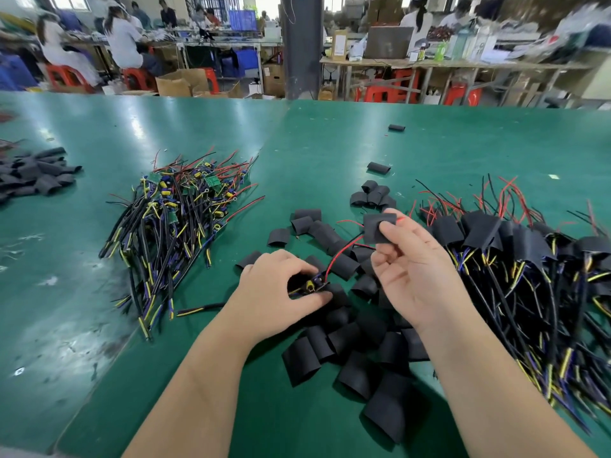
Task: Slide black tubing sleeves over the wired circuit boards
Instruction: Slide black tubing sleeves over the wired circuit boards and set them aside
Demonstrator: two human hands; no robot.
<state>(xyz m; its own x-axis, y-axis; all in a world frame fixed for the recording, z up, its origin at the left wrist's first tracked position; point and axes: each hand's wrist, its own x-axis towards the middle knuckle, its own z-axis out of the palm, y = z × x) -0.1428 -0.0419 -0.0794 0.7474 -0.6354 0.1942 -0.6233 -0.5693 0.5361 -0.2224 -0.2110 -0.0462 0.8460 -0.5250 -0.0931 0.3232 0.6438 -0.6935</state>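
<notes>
Left hand [281, 285] grips the board [312, 285] low over the desk [330, 143]; right hand [413, 266] pinches a sleeve [373, 231], seemingly threaded on its red lead [344, 251].

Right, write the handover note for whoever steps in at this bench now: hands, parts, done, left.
Left hand: grips one wired board low over the green table.
Right hand: pinches one black sleeve, held above that board and not yet over it.
Parts: loose sleeves in front, bare boards pile to the left, sleeved boards pile to the right.
Done: the right pile.
Left: sleeve the held board, then work through the left pile.
</notes>
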